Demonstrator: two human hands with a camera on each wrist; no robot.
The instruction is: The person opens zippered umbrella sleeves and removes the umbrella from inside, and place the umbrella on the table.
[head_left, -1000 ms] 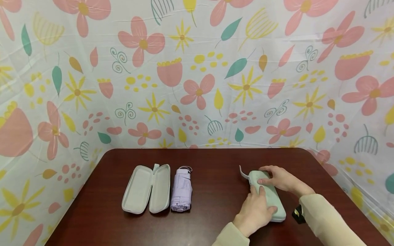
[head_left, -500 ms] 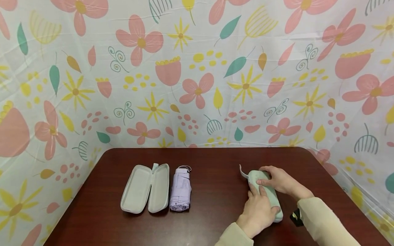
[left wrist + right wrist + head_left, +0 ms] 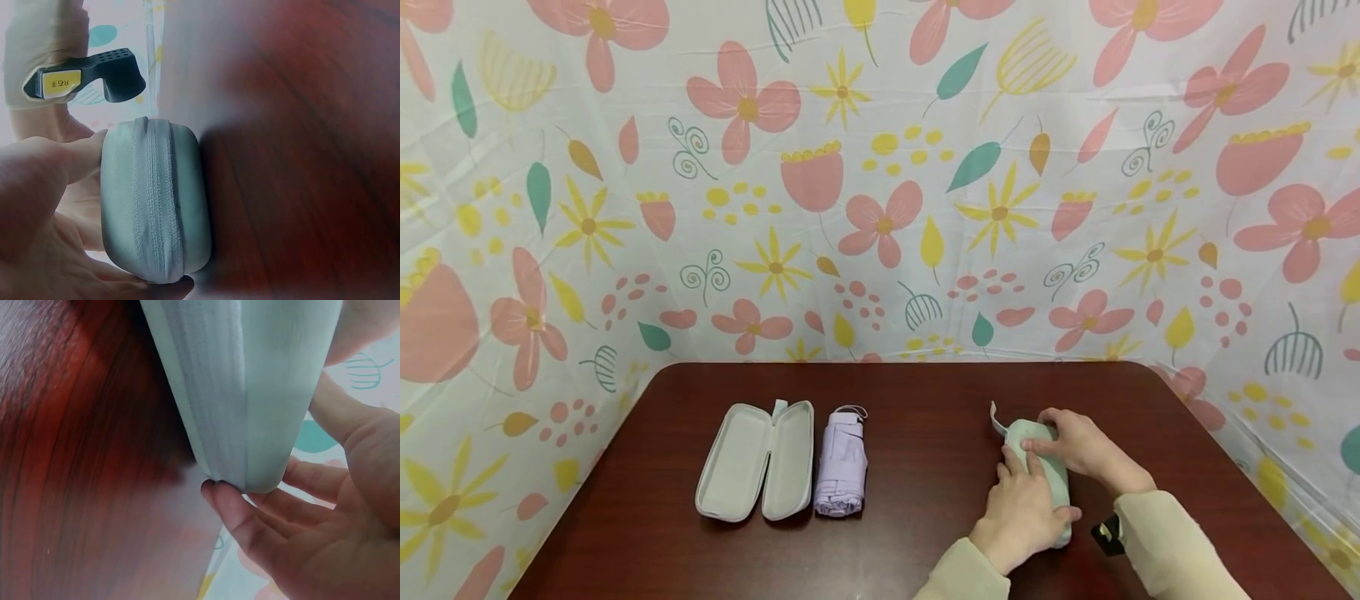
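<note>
A pale green zippered case point(image 3: 1057, 482) lies at the right of the table, with a short strap point(image 3: 996, 419) sticking out at its far left corner. My left hand point(image 3: 1019, 507) grips its near part across the top, thumb on the right side, fingers on the left. At the far end my right hand point(image 3: 1088, 452) holds it, thumb on the top. In the left wrist view the case's rounded near end point(image 3: 153, 200) shows a closed zipper band. Fingers of the right hand point(image 3: 350, 512) curl round the far end in the right wrist view.
An open grey-white zippered case point(image 3: 728, 467) lies at the left of the brown table point(image 3: 917, 467). Beside it is a folded lilac umbrella point(image 3: 842, 467) with a wrist loop. A flower-printed curtain point(image 3: 880, 208) hangs behind. A black wrist camera point(image 3: 119, 78) sits at the right sleeve.
The green case's near end has swung a little to the left, and its strap end has shifted slightly right. Both hands have moved with it and kept hold. The open case and umbrella stay put.
</note>
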